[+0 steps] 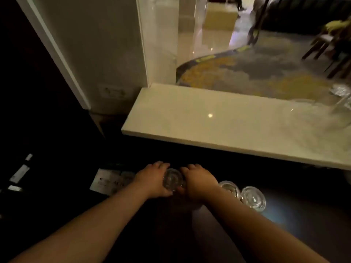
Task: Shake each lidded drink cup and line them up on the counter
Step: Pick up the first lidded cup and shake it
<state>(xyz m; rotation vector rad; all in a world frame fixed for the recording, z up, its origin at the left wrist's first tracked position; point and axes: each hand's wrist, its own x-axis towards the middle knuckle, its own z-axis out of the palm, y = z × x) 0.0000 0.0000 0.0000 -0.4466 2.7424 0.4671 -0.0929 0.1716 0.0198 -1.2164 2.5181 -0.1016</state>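
Note:
A clear lidded drink cup [172, 179] stands on the dark lower counter [303, 215], seen from above. My left hand [151, 180] wraps its left side and my right hand [199, 182] wraps its right side, both gripping it. Two more clear lidded cups stand in a row to the right: one [228, 188] partly behind my right wrist, the other [253, 198] beside it, nearly touching. The cup bodies are hidden in the dark below their lids.
A raised cream marble ledge [218, 118] runs above and behind the cups. A pale wall corner [106, 54] stands at the left. A white card or panel [108, 180] lies left of my left hand. Something shiny and clear [341, 92] sits at the ledge's far right.

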